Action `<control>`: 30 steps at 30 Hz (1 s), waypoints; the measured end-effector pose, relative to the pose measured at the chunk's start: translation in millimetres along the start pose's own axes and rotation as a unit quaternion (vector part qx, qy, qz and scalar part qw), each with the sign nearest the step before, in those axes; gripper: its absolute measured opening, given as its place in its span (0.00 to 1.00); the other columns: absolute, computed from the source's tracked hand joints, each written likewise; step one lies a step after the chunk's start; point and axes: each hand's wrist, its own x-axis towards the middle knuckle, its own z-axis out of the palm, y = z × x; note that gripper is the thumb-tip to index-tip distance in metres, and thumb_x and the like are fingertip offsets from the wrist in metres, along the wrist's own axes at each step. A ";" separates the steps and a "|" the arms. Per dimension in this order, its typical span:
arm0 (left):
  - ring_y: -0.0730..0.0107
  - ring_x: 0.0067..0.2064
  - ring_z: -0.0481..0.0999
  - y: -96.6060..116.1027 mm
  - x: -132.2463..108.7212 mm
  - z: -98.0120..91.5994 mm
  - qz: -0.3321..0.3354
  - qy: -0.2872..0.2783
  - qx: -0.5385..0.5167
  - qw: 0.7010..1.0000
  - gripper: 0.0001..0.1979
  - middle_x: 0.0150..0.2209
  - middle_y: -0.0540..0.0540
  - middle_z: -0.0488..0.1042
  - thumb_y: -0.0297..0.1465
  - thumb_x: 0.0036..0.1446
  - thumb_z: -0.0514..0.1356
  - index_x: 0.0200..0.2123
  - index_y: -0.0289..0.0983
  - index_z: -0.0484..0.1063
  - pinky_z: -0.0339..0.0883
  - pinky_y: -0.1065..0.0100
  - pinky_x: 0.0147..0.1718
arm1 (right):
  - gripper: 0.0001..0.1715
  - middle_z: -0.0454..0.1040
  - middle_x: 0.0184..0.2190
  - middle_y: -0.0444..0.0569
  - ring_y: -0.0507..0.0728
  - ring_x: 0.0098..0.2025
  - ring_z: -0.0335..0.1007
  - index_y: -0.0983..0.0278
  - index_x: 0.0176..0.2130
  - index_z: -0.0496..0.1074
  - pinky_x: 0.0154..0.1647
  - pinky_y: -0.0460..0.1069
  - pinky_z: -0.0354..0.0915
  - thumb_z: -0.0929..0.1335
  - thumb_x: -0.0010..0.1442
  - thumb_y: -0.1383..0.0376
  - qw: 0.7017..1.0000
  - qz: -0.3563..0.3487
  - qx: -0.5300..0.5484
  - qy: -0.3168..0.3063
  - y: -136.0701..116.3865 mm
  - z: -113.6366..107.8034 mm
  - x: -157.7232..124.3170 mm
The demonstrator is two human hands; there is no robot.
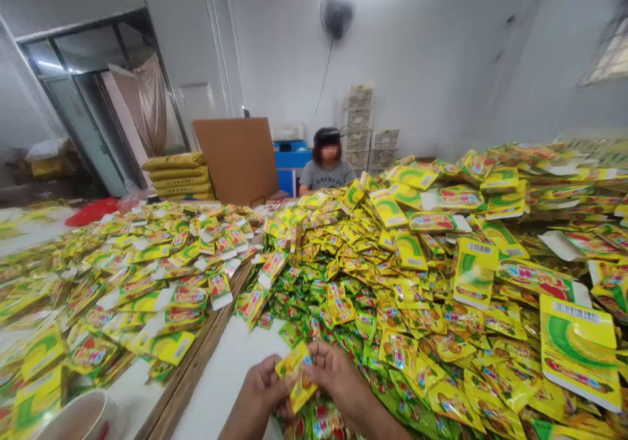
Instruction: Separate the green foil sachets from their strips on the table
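Observation:
Between my two hands, low in the middle of the view, is a small yellow packet (297, 369). My left hand (265, 388) pinches its left edge, and my right hand (331, 369) grips its right side with the fingers closed. Whether a second packet lies behind it I cannot tell. Just beyond and below my hands spreads a heap of green sachets (343, 335). Yellow sachets (397, 348) lie thickly to the right of my right hand. Left of my left hand shows a bare strip of white tabletop (216, 361).
A wooden strip (196, 355) divides the table. Many yellow cartons (167, 296) lie left of it; more cartons (473, 273) top the right heap. A white cup (86, 414) stands near left. Across sits a person (328, 172), before stacked crates (359, 119). A brown board (238, 159) leans behind.

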 end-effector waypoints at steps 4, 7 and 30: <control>0.80 0.14 0.63 17.3 12.7 7.2 -0.054 -0.063 -0.029 0.996 0.20 0.16 0.53 0.68 0.39 0.35 0.71 0.27 0.34 0.68 0.53 0.77 0.14 | 0.20 0.71 0.24 0.45 0.50 0.24 0.64 0.66 0.30 0.69 0.23 0.43 0.58 0.72 0.44 0.53 1.000 -0.012 -0.019 -0.011 -24.3 -13.8 -7.4; 0.76 0.19 0.69 33.9 33.7 4.6 -0.034 -0.062 0.066 0.995 0.17 0.20 0.49 0.72 0.40 0.41 0.68 0.27 0.33 0.70 0.61 0.75 0.20 | 0.16 0.69 0.21 0.44 0.51 0.24 0.63 0.65 0.28 0.68 0.24 0.45 0.60 0.71 0.47 0.55 0.981 -0.074 -0.124 0.131 -32.9 -26.0 -6.8; 0.53 0.40 0.73 64.0 97.2 -25.6 0.139 0.320 0.531 0.772 0.18 0.39 0.37 0.75 0.37 0.49 0.60 0.43 0.35 0.69 0.61 0.62 0.36 | 0.15 0.71 0.28 0.48 0.54 0.30 0.67 0.64 0.35 0.66 0.30 0.47 0.64 0.67 0.53 0.55 0.893 -0.224 -0.113 0.374 -39.8 -57.0 -3.8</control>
